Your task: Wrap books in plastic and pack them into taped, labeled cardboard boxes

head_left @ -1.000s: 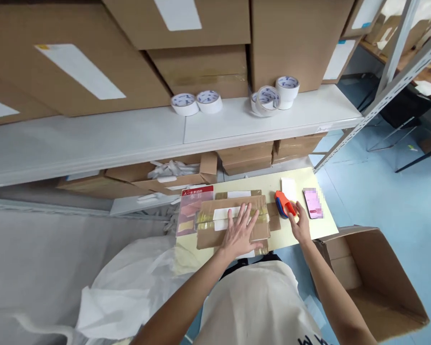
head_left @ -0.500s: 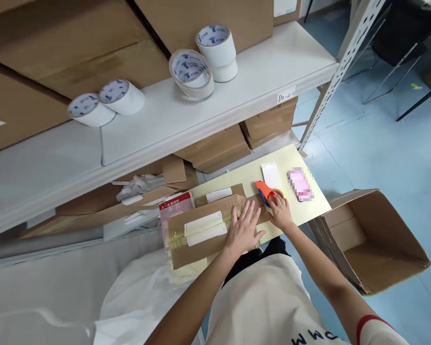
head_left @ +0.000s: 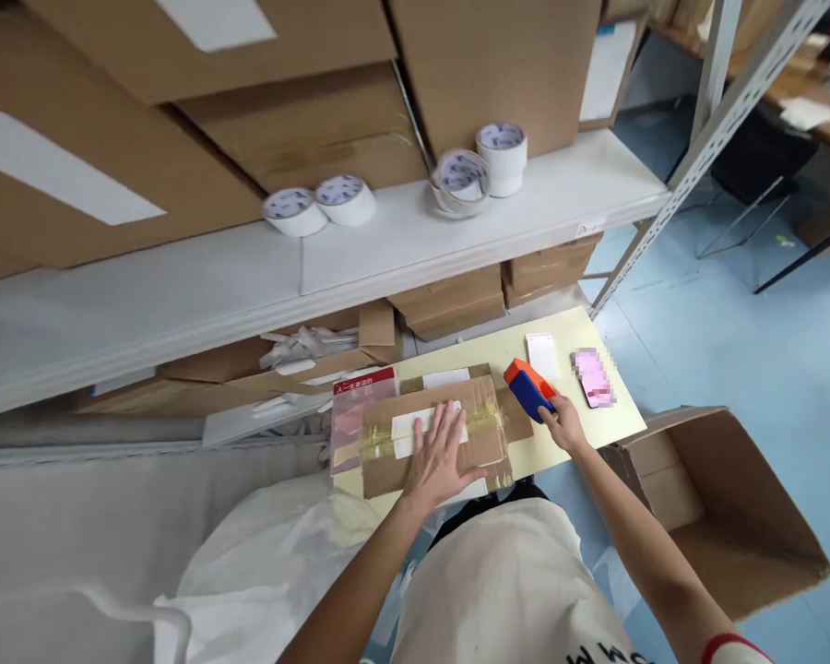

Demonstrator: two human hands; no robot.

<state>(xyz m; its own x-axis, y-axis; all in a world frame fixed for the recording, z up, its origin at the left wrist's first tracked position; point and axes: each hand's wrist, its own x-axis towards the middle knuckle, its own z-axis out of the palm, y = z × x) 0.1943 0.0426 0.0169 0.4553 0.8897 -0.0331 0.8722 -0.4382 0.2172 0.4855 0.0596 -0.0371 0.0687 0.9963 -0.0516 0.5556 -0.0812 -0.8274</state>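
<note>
My left hand (head_left: 439, 456) lies flat with its fingers spread on a cardboard box (head_left: 380, 475), partly covering a white label on top. Yellowish tape runs across the box and over its right end. In my right hand (head_left: 565, 426) is an orange and blue tape dispenser (head_left: 531, 392), gripped at its near end and tilted, to the right of the box. Behind the box a second cardboard piece with a white label (head_left: 446, 377) shows. Under the box's left side lies a pink and red printed book or sheet (head_left: 360, 392).
On the pale yellow table (head_left: 605, 401) lie a white card (head_left: 541, 355) and a pink phone-like object (head_left: 593, 376). A shelf (head_left: 401, 244) with tape rolls (head_left: 346, 200) and cartons crosses behind. An open carton (head_left: 747, 507) stands at the right, white plastic (head_left: 263, 553) at the left.
My right hand has taken hold of the tape dispenser and turned it. The box under my left hand now shows its taped end and a single label on top. The camera view has shifted.
</note>
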